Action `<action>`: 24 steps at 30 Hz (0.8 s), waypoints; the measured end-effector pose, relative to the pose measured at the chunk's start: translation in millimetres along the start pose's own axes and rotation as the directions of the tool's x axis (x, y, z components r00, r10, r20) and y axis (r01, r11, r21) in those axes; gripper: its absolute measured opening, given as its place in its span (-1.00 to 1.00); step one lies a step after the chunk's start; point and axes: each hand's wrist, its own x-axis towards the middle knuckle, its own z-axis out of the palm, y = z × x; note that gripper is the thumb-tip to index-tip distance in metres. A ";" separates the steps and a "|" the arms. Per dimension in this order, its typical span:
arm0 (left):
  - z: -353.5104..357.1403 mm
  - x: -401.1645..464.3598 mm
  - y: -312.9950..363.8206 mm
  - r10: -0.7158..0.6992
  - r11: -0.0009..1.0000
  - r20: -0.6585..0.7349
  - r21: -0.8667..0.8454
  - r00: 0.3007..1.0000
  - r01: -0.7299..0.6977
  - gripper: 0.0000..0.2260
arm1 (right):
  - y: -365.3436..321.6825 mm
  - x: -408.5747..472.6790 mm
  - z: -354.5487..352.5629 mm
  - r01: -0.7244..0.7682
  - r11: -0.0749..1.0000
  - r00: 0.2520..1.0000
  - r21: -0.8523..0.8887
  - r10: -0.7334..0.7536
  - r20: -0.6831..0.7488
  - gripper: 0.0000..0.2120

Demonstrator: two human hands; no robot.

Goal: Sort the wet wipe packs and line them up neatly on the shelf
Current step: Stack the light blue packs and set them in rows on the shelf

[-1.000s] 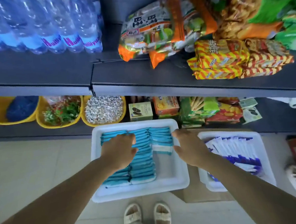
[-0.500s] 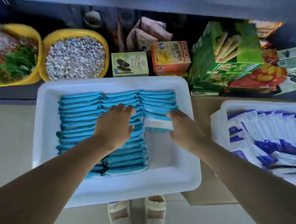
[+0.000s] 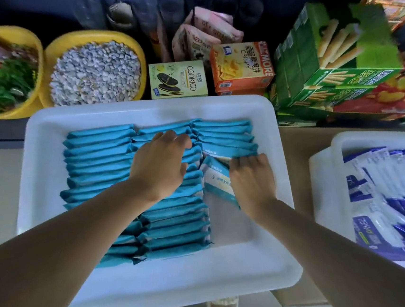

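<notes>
While both arms reach down from the head cam, the biggest item is the white tray (image 3: 51,182), sitting just below the dark shelf edge w/ snack goods behind it: yellow basin of pale chips (image 3: 94,69), cookie box (image 3: 178,80), orange cracker box (image 3: 241,65), green stick-biscuit boxes (image 3: 324,67). A 2nd white bin (image 3: 326,161) at right holds blue-and-white packs (image 3: 393,196), approx. upright, fanned, some slumped. Inside the tray: teal wet wipe packs (image 3: 98,161) on edge in three columns; left and mid cols long, right col (image 3: 224,136) short, only at the far end; bare tray floor nearer the person. Left hand (image 3: 159,165) lies palm-down over the mid col, fingers loosely bent, pressing pack tops; no pack seen gripped. Right hand (image 3: 252,180) curls its fingers over the near end of the right col, w/ one tilted pack (image 3: 217,179) leaning against it, face showing; whether that pack is pinched or just propped, cannot tell. Judgement: step = squaring rows/adding to the right col; packs are in the tray, not yet on the shelf. Risks: right col has no backstop on the near side, so lifting the right hand could let it domino flat into the gap; the tilted pack may slide under neighbours; left-hand pressure might skew the mid col sideways into the right one.
</notes>
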 end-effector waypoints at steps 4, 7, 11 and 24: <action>1.3 -0.3 -1.6 0.010 1.000 0.004 -0.009 1.000 -0.010 -0.66 | 3.6 -11.4 -11.1 0.015 1.000 1.000 0.009 -0.015 0.007 -0.73; 1.0 0.1 -4.0 0.013 1.000 0.008 -0.013 1.000 -0.013 -0.66 | 14.1 -23.5 -32.1 -0.019 1.000 1.000 -0.023 0.019 -0.025 -0.75; 1.3 1.4 -5.0 0.009 1.000 0.002 -0.010 1.000 -0.009 -0.66 | 22.0 -31.7 -40.8 -0.029 0.999 1.000 -0.021 0.029 0.008 -0.61; 8.1 11.4 -5.1 0.062 0.998 -0.004 -0.011 0.998 -0.062 -0.63 | -2.5 2.9 5.6 -0.085 0.982 0.984 0.170 0.110 -0.141 -0.57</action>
